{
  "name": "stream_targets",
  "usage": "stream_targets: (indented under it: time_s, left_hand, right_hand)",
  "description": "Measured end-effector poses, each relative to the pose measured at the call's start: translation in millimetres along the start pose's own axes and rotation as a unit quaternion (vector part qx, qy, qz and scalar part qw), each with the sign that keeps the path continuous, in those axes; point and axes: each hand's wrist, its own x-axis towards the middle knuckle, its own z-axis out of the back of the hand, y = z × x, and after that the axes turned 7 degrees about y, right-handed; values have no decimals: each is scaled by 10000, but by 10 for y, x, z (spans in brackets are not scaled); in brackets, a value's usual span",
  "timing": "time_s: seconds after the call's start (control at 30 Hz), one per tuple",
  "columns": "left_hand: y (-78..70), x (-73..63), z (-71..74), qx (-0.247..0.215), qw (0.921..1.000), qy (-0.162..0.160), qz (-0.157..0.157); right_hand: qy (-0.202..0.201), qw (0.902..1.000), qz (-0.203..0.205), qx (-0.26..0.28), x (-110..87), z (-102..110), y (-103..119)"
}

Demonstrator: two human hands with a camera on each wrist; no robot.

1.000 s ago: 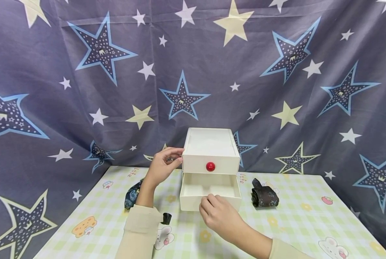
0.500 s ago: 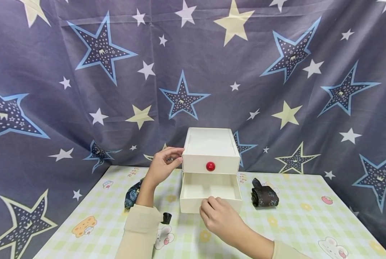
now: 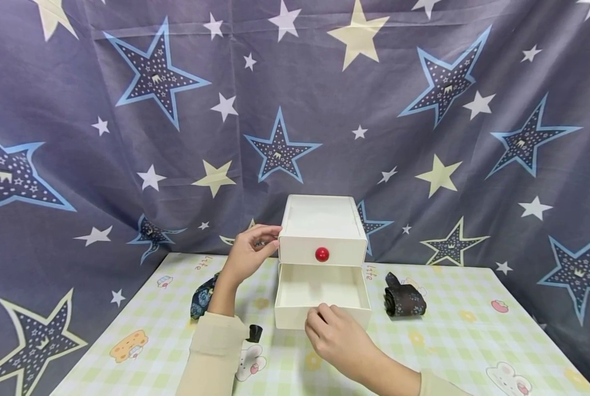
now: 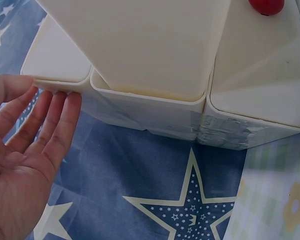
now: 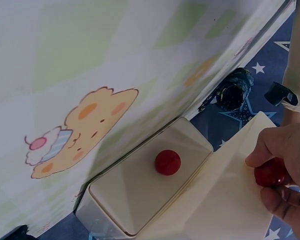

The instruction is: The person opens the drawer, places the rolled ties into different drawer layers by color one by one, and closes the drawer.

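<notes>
A white drawer unit [image 3: 321, 214] stands at the back of the table, its middle drawer [image 3: 324, 283] pulled out with a bare inside. My right hand [image 3: 339, 338] is at that drawer's front; the right wrist view shows its thumb and fingers pinching the drawer's red knob [image 5: 271, 172]. My left hand [image 3: 247, 256] touches the left side of the unit's top tier with fairly straight fingers; the left wrist view shows the fingertips [image 4: 72, 102] right at the edge. The top drawer, with a red knob [image 3: 321, 254], is pushed in, and so is the bottom drawer [image 5: 145, 185].
A rolled dark tie [image 3: 406, 300] lies right of the unit. On the left lies a blue patterned rolled tie [image 3: 203, 297], partly behind my left forearm. A small black roll [image 3: 255, 333] shows beside my left sleeve. A starry curtain [image 3: 295, 110] hangs behind the checked tablecloth [image 3: 453, 352].
The middle drawer has slid slightly farther out toward me, and my right hand has moved back a little with it. My left hand has stayed at the unit's side.
</notes>
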Motion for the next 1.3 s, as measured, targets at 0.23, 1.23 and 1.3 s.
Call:
stream_targets:
  time_s: [0.23,1.23,1.3]
  left_hand:
    - [5,7,-1,-34,10000,7,3]
    - [-15,6,-5,56,9999,-12,143]
    - [-15,7,-4,65,9999,-17,147]
  right_hand:
    - [-32,10000,-6,40,-2,30,20]
    - [216,9993,292,23,-56,188,93]
    - [250,9992,294,36,-59,204,98]
